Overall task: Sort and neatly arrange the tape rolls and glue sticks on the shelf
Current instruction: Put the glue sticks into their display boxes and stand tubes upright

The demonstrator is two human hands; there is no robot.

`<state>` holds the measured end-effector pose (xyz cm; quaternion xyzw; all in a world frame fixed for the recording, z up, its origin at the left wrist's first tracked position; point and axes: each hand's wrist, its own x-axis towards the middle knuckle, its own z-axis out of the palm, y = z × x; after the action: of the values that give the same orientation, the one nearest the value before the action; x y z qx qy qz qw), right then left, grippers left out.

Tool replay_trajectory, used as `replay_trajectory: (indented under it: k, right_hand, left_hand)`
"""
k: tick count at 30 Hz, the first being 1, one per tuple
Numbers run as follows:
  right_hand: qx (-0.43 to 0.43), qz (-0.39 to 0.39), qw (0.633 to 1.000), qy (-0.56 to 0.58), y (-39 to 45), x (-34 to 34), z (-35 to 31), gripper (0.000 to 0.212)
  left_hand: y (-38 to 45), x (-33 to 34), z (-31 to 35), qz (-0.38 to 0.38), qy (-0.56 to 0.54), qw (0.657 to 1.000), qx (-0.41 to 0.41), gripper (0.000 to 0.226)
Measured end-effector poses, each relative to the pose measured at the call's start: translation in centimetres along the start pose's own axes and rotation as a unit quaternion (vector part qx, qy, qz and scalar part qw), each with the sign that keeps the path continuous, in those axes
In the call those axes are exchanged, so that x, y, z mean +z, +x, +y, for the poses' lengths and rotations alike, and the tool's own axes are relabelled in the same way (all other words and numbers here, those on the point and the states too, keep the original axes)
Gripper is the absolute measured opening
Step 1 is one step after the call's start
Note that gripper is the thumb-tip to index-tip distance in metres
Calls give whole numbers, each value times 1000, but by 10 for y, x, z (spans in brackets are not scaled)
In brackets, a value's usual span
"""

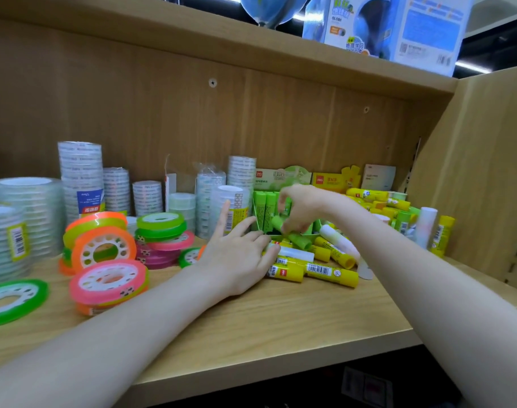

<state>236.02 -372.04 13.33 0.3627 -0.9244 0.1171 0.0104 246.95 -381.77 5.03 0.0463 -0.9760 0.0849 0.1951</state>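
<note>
Clear tape stacks far left on shelf, neon tape rolls beside. Left grip splayed, touching loose yellow glue sticks. Right grip pinching green glue stick at green display box. Risk: knocking upright sticks over. Counts: two upright green, rest uncountable.

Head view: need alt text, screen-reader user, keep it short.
A person's right hand pinches a green glue stick at a green display box on a wooden shelf, while the left hand touches yellow glue sticks lying loose. Tape rolls, clear and neon, stand stacked to the left.
</note>
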Motion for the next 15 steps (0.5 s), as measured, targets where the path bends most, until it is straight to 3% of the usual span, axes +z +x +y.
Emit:
replay_trajectory:
  k: [4,6,15]
  right_hand:
    - [-1,182,975,130,8,-2,9,37]
    - [6,231,962,141,13,5,13,36]
    - [16,258,959,119,26,33,20,33]
  left_hand:
    - [0,0,0,1,0,1000,0,56]
    - [-1,0,-1,1,1,1000,1,56]
    - [0,0,-1,-4,2,1000,-1,57]
